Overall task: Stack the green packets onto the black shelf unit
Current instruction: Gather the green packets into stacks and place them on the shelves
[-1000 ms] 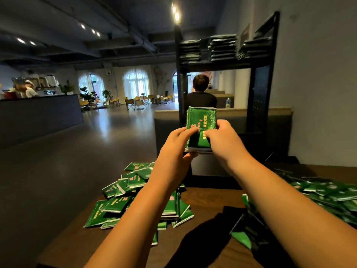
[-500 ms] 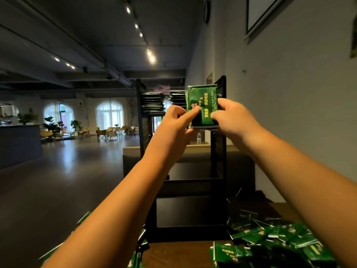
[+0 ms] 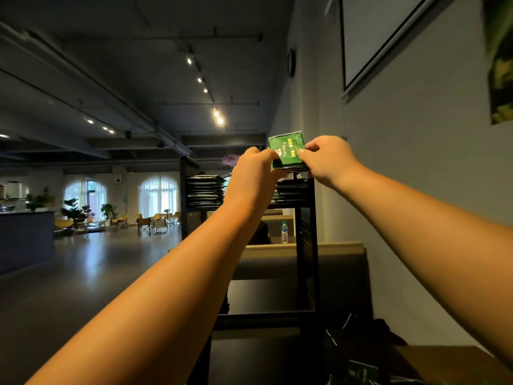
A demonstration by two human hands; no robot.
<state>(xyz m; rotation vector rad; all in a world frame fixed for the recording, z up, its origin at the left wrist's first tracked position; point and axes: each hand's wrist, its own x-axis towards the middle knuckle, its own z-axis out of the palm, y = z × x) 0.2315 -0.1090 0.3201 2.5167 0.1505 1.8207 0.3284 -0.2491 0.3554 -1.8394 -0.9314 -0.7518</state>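
Both of my hands hold a small stack of green packets up at the top of the black shelf unit. My left hand grips its left edge and my right hand pinches its right edge. The stack hovers just above a pile of packets lying on the right of the top shelf. Another pile of packets lies on the left of that shelf. The shelf's middle is hidden behind my left hand.
A grey wall runs close along the right, with a framed board high up. A wooden table edge shows at the bottom right. A water bottle stands on a ledge behind the shelf. An open hall lies to the left.
Both hands have raised the packet stack from table level to the top shelf. My view has tilted upward, so the loose packets on the table have dropped out of sight.
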